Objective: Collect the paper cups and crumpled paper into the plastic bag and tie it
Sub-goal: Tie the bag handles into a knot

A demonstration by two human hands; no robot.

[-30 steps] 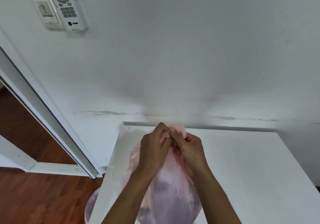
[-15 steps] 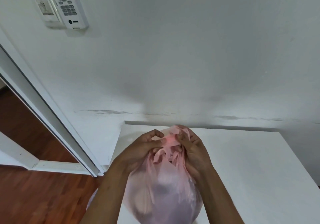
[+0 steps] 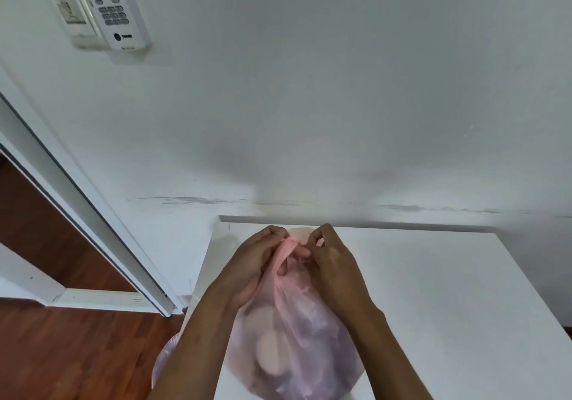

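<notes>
A full, translucent pink plastic bag (image 3: 297,347) rests on the white table (image 3: 448,291) in front of me. Pale rounded shapes, cups and paper, show dimly through its skin. Its top is gathered into twisted pink strips (image 3: 286,251). My left hand (image 3: 250,266) pinches those strips from the left, and my right hand (image 3: 332,266) pinches them from the right, fingertips meeting at the top of the bag. Whether a knot is formed is hidden by my fingers.
The table stands against a white wall. A remote control (image 3: 111,6) hangs in a wall holder at top left. A white door frame (image 3: 93,214) and red-brown wood floor (image 3: 77,353) lie to the left. Another pink bag-lined bin edge (image 3: 164,365) shows beside the table.
My hands have shifted on the bag's top, spreading slightly apart and pulling the gathered strips between them. The bag has stayed on the table.
</notes>
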